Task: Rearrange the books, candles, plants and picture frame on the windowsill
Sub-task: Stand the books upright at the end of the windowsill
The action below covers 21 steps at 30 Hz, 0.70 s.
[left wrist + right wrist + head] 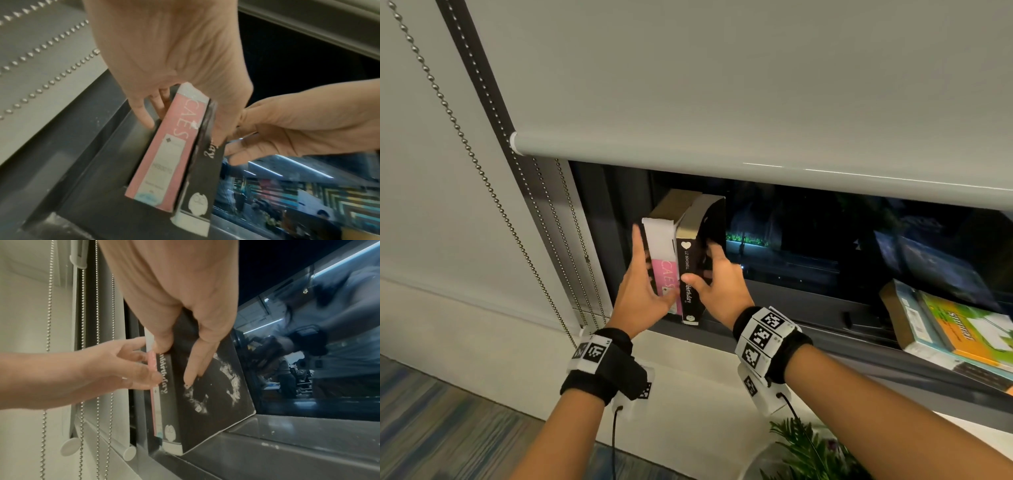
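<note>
Two books stand upright at the left end of the dark windowsill [784, 323]: a white and pink book [663, 246] against the window frame and a black book [686, 270] to its right. My left hand [642, 274] holds the pink book, with its fingers along the left cover and its thumb across the spines. My right hand [717, 274] grips the black book, thumb on the spine and fingers down the right cover. The left wrist view shows the pink book [170, 159] and black book [202, 175], and the right wrist view shows the black book [216, 402] on the windowsill [287, 443].
A stack of books [955, 335] leans at the right end of the sill. A green plant [808, 452] stands below my right forearm. The roller blind [722, 102] hangs low over the books, and its bead chain [482, 171] dangles at the left.
</note>
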Motion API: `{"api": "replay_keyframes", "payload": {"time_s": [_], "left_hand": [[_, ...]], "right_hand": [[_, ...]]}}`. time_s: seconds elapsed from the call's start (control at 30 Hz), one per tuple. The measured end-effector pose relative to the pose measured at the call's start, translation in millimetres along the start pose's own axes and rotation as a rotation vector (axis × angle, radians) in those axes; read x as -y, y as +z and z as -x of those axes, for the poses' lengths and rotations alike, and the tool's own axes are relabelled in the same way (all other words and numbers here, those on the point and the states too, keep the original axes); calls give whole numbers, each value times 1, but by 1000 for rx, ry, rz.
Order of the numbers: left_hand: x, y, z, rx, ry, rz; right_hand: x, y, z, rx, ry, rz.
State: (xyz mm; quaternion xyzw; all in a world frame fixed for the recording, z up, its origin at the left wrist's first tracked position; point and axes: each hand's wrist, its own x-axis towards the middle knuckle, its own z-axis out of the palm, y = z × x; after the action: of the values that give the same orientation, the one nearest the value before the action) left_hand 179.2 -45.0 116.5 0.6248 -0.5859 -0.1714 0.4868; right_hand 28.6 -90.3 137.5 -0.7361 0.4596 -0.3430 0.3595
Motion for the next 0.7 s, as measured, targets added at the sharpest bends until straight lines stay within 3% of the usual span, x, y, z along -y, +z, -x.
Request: {"api": "replay_keyframes", "payload": {"time_s": [0.13,0.27,0.33,0.53,0.7], "left_hand": [[-1,15,1,-50,8,-14],[0,15,-7,-151,6,-251],[6,11,-9,-181,-31,-265],[13,4,-7,-45,-54,-36],[11,-2,-2,37,-85,64]], "right_hand": [[-5,-4,-3,12,49,-12],[-14,-5,-3,65,61,7],[-15,-6,-2,111,77,23],[-16,-9,-2,64,72,20],[-11,-12,-5,170,108,-117]]}}
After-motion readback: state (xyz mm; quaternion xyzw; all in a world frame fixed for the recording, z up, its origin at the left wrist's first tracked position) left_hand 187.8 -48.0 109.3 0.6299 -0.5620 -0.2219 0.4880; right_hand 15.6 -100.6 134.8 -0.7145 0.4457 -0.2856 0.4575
